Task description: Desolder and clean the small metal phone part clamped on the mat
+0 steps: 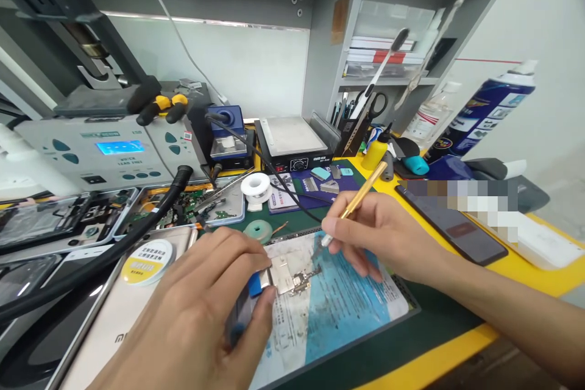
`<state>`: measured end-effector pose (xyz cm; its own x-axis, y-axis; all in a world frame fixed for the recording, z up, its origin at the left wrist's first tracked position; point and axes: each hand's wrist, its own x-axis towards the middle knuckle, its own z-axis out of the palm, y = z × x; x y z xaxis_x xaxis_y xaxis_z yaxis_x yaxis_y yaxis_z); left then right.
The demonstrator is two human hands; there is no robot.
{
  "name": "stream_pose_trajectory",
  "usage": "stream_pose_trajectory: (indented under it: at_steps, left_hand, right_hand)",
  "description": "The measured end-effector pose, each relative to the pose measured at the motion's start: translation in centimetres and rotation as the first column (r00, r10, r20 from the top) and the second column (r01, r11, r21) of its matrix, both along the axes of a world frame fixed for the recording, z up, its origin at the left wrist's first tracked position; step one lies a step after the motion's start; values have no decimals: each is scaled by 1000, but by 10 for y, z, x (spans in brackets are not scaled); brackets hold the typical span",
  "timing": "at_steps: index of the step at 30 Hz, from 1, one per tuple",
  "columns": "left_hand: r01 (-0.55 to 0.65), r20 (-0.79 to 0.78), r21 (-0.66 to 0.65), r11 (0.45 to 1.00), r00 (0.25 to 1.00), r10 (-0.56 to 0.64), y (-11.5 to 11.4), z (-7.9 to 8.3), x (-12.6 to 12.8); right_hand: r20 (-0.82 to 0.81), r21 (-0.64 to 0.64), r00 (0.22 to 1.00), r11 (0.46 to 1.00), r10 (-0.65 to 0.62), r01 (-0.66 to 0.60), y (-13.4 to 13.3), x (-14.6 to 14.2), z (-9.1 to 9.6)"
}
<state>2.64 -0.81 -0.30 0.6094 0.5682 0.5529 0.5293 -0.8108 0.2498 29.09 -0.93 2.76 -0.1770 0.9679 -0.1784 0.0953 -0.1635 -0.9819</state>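
Note:
My left hand (196,301) pinches one end of a small phone circuit board (284,275) between thumb and fingers. Silvery shields and tiny parts show on the board, with a bit of blue at the pinched end. In my right hand (372,228) is a craft knife (363,191) with a gold handle, its tip pointing down near the right end of the board; a gap or contact there is hard to make out. Beneath both lies a stained white and blue work mat (351,317). My palm hides the mat's left edge.
Left of the mat are a phone back cover (105,317) and a thick black hose (169,198). Solder reels, such as the white one (255,187), sit behind. Further back stand a soldering station (109,149) and a heating plate (292,137). A phone (452,225) lies right.

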Motion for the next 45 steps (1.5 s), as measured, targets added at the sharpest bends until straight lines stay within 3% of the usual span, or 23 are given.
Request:
stream_pose_trajectory:
  at_steps: [11, 19, 32, 45]
  left_hand:
    - [6, 26, -28, 1000, 1000, -6, 0, -7, -1]
    - [-3, 49, -39, 999, 999, 5, 0, -9, 1]
    - [6, 79, 34, 999, 997, -9, 2, -15, 1]
    - [9, 80, 27, 1000, 997, -11, 0, -13, 0]
  right_hand:
    - [-106, -25, 991, 997, -77, 75, -10, -5, 1]
    - [-154, 43, 988, 999, -19, 26, -11, -5, -2]
    - [-142, 74, 990, 997, -9, 19, -14, -8, 1]
    - [-125, 70, 992, 998, 5, 3, -15, -7, 0]
